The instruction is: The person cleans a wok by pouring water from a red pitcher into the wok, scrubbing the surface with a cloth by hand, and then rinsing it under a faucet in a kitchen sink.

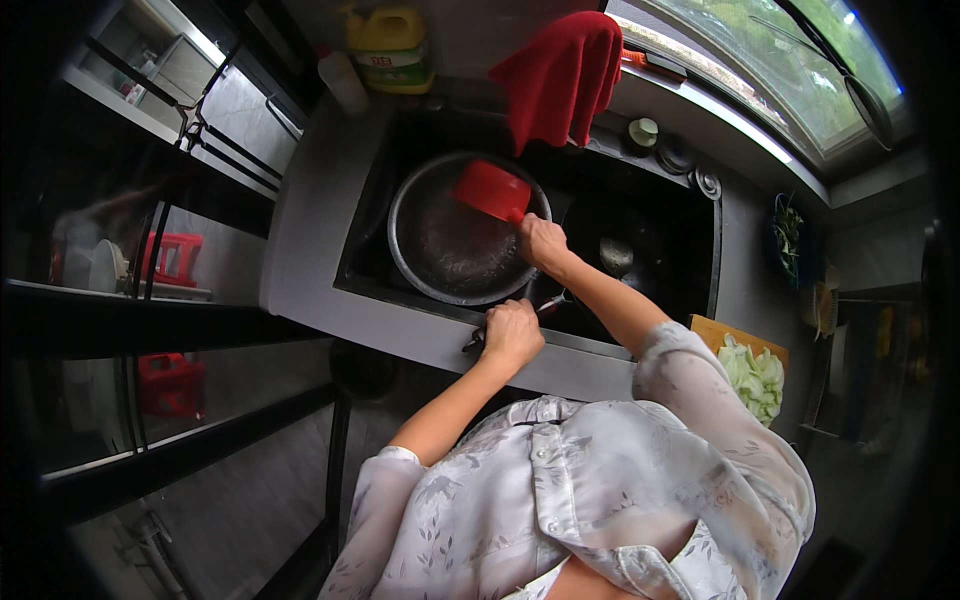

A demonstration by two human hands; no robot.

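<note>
A wide round metal wok or basin sits at the left of a dark sink, its inside wet-looking. My right hand grips the handle of a red plastic water scoop, which is held over the vessel and partly blurred. Close to the sink's front edge, my left hand is closed around a dark handle. A shiny metal piece shows on the other side of that hand. Whether the handle belongs to the vessel, I cannot tell.
A red cloth hangs behind the sink. At the back left stand a yellow jug and a pale bottle. To the right, cut pale-green leaves lie on a wooden board. A basket of greens is beyond.
</note>
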